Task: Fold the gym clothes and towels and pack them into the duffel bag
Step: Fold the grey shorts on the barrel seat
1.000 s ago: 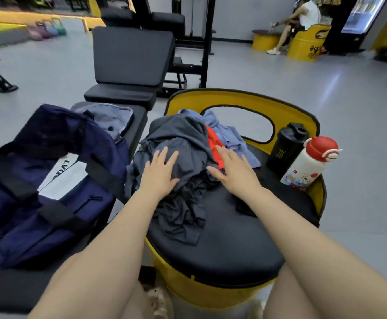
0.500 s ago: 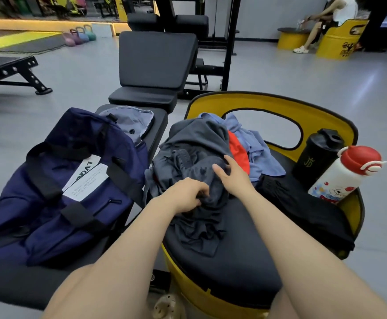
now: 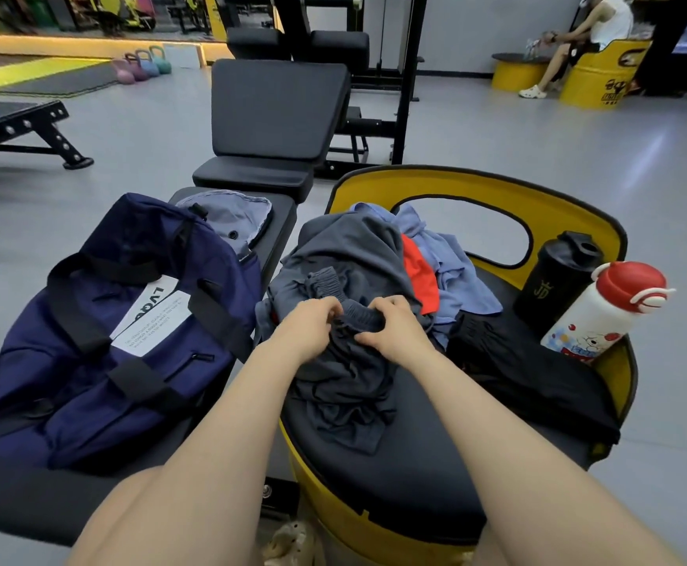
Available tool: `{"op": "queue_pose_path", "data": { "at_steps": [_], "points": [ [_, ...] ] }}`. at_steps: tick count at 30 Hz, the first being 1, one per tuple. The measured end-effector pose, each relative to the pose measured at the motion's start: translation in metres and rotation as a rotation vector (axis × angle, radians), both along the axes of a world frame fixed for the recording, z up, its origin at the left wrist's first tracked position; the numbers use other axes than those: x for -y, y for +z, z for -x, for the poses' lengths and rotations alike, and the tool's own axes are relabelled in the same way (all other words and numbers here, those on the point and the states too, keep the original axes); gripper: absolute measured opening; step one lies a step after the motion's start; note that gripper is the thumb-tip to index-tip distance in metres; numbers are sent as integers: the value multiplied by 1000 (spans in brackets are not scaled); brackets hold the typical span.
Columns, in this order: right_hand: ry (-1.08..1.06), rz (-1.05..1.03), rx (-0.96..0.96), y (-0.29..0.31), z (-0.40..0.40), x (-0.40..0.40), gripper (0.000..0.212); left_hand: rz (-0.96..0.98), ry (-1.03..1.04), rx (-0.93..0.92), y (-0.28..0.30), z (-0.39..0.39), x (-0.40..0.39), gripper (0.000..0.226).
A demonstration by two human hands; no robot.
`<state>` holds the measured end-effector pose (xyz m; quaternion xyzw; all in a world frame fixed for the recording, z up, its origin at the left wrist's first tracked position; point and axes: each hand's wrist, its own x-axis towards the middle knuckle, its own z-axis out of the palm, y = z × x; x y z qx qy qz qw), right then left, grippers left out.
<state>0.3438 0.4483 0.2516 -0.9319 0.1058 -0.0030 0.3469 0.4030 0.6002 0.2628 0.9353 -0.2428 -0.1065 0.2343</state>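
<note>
A crumpled pile of clothes lies on the black seat of a yellow barrel chair [image 3: 578, 214]. On top are dark grey shorts [image 3: 345, 386] with an elastic waistband. My left hand [image 3: 313, 324] and my right hand [image 3: 394, 328] both grip that waistband, close together. Under them lie a grey shirt [image 3: 350, 247], a red garment [image 3: 419, 271], a light blue cloth [image 3: 452, 263] and a black garment [image 3: 529, 373]. The navy duffel bag [image 3: 101, 353] lies on a black bench [image 3: 27, 500] to the left, with a grey-blue item [image 3: 231, 214] at its far end.
A black shaker bottle [image 3: 554, 275] and a white bottle with a red cap [image 3: 603, 308] stand at the chair's right edge. An inclined bench [image 3: 276, 112] and rack stand behind. Kettlebells [image 3: 141, 67] sit far left. A person sits on a yellow barrel far right [image 3: 594, 34].
Both hands went from lying flat on the pile to gripping the grey shorts' waistband, moving together at the middle. The camera view shifted slightly left and nearer.
</note>
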Motion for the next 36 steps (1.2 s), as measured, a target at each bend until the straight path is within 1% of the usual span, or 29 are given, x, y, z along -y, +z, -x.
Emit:
{"op": "queue_pose_path", "data": {
  "at_steps": [2,4,6,8,10,12,14,15,17,18,19,21,22,23,25,26,28,30,32,33,36],
  "points": [
    [93,37,-10,-1,4,1,37,-3,0,39,-6,-4,1,45],
    [195,71,-17,-1,7,1,40,49,30,54,-8,-9,2,56],
    [278,91,-35,2,12,3,44,125,129,80,-8,-14,2,60],
    [348,104,-56,5,16,5,41,155,177,100,-8,-19,3,63],
    [418,130,-71,6,19,8,32,168,109,53,-6,-23,5,74],
    [470,173,-88,6,21,10,28,145,49,-18,-4,-23,8,82],
    [491,206,-105,5,21,11,24,101,45,-68,-2,-23,10,81],
    [494,215,-102,5,20,13,21,63,39,-74,0,-23,11,75],
    [446,234,-93,6,20,20,20,4,14,-35,5,-22,10,51],
    [396,244,-88,8,20,25,22,19,18,0,9,-22,9,38],
    [337,249,-72,9,19,31,23,63,38,23,14,-22,8,28],
    [197,273,-38,12,21,44,10,186,87,38,29,-20,4,18],
    [119,281,-11,15,23,50,14,244,103,49,38,-20,2,16],
    [51,291,33,17,24,55,24,289,112,52,46,-20,-1,14],
    [-47,308,116,24,27,62,34,340,120,50,60,-16,-7,10],
    [-70,305,134,28,29,63,35,357,130,51,64,-14,-10,10],
    [-82,285,102,34,32,65,35,405,184,61,69,-11,-17,9],
    [-126,217,40,38,35,66,32,479,262,84,74,-9,-24,7],
    [-203,138,33,45,40,68,28,547,316,107,78,-7,-29,8],
    [-245,136,55,50,41,68,29,565,328,122,80,-6,-30,9],
    [-330,234,204,62,45,70,41,619,343,154,83,-1,-30,9]
  ]
}}
